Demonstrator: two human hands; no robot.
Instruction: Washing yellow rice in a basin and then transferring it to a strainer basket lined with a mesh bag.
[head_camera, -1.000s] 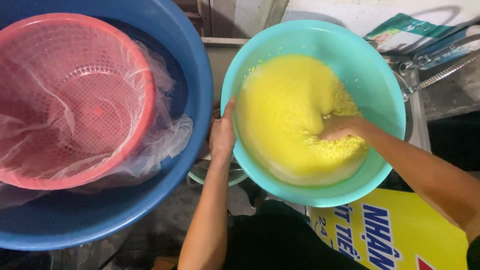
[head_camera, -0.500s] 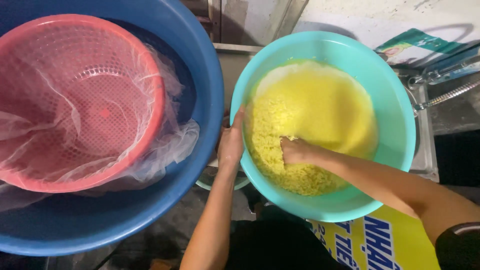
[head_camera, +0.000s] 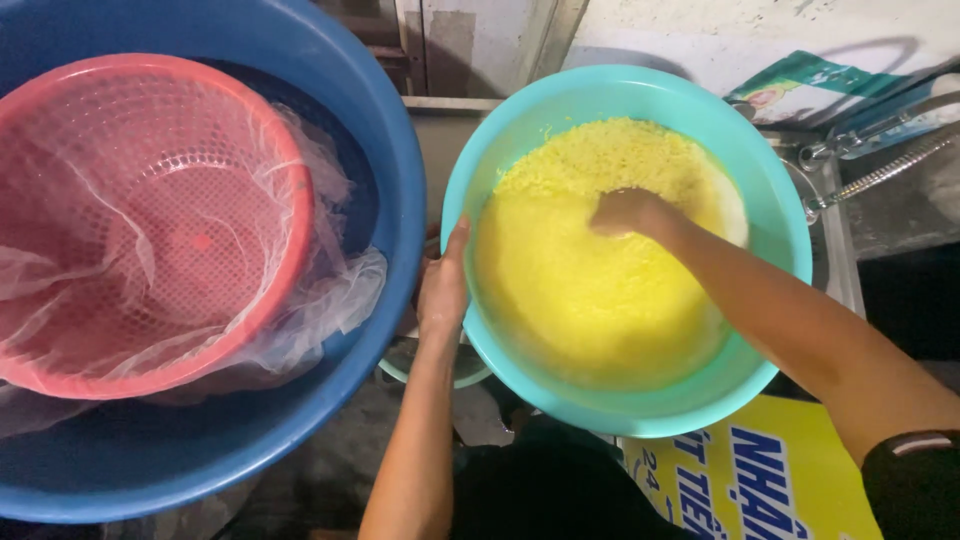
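The left hand (head_camera: 443, 290) lies flat, fingers together, against the teal basin (head_camera: 500, 150); the right hand (head_camera: 625, 212), fingers sunk unseen, stirs yellow grains (head_camera: 600, 290); next calls for steady bracing.

light: bright overhead – hard shadows on wall | blur: slight (moving hand) | corners dim

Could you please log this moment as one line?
left hand: steadies teal basin rim | right hand: in yellow grains | pink colander: in blue tub
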